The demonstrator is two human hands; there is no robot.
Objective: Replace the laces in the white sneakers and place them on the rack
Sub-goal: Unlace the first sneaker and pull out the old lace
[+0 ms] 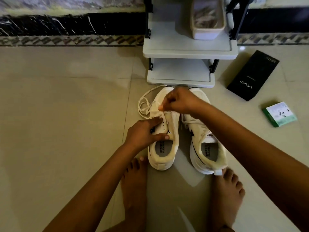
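Observation:
Two white sneakers stand side by side on the floor, toes toward the rack (pixel 187 51). My left hand (pixel 143 133) holds the left sneaker (pixel 164 158) at its eyelet flap, thumb across the tongue. My right hand (pixel 180 102) reaches over that shoe and pinches its white lace (pixel 145 104), which trails in loose loops on the floor to the shoe's left. The right sneaker (pixel 204 144) still has a lace threaded through it.
The grey two-shelf rack holds a beige bin (pixel 207 29) on its upper shelf. A black phone box (pixel 252 76) and a small green-and-white box (pixel 279 114) lie on the tiled floor to the right. My bare feet (pixel 227 190) flank the shoes' heels.

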